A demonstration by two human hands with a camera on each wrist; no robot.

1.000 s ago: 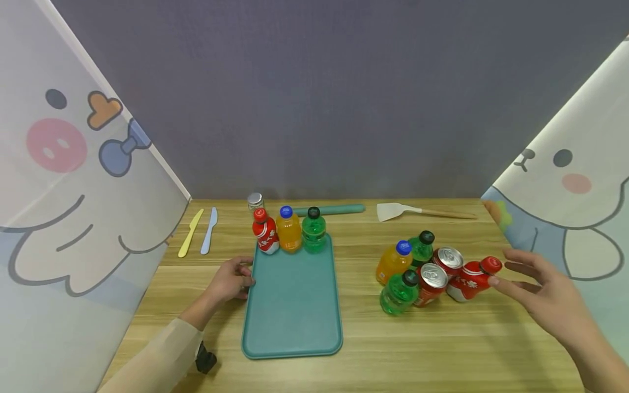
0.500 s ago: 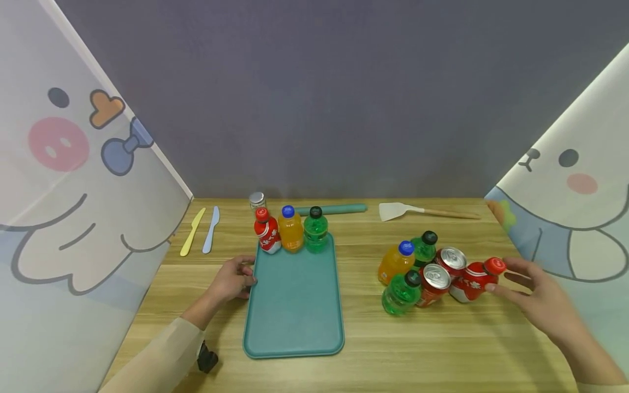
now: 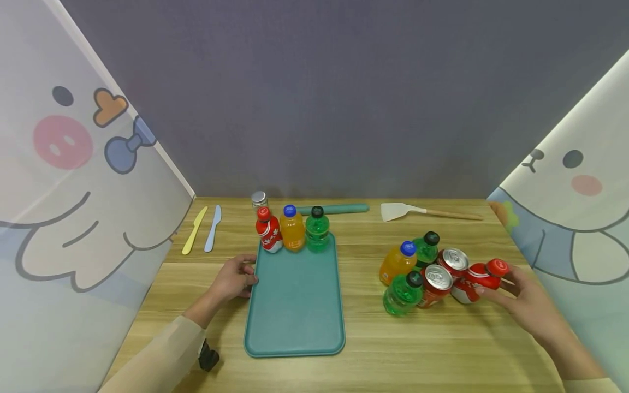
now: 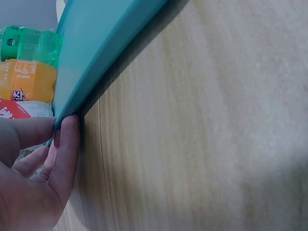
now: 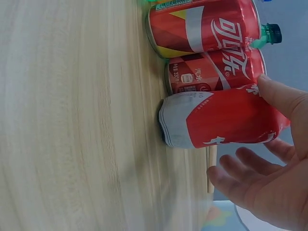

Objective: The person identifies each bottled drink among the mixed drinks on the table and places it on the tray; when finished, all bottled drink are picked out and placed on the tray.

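Observation:
My left hand (image 3: 235, 279) pinches the left rim of a teal tray (image 3: 295, 305), thumb over the edge and fingers at its side, as the left wrist view shows. Along the tray's far end stand a red-and-white bottle (image 3: 270, 234), an orange drink bottle (image 3: 292, 232) and a green bottle (image 3: 318, 232). My right hand (image 3: 533, 305) holds another red-and-white bottle (image 5: 226, 118) near its top, thumb on one side and index finger on the other; the remaining fingers are spread loosely. That bottle stands upright on the table, close beside a red cola can (image 5: 216, 72).
The right-hand cluster also has another cola can (image 3: 434, 286), an orange bottle (image 3: 398, 265) and two green bottles, one in front (image 3: 403, 297). Behind lie a spatula (image 3: 427, 212), a teal rod (image 3: 339, 209) and a small jar (image 3: 259, 199). Two knives, yellow (image 3: 195, 230) and blue (image 3: 213, 229), lie left.
My right hand has moved left onto the red-and-white bottle, and its thumb and index finger now lie around it. The left hand keeps its place on the tray rim.

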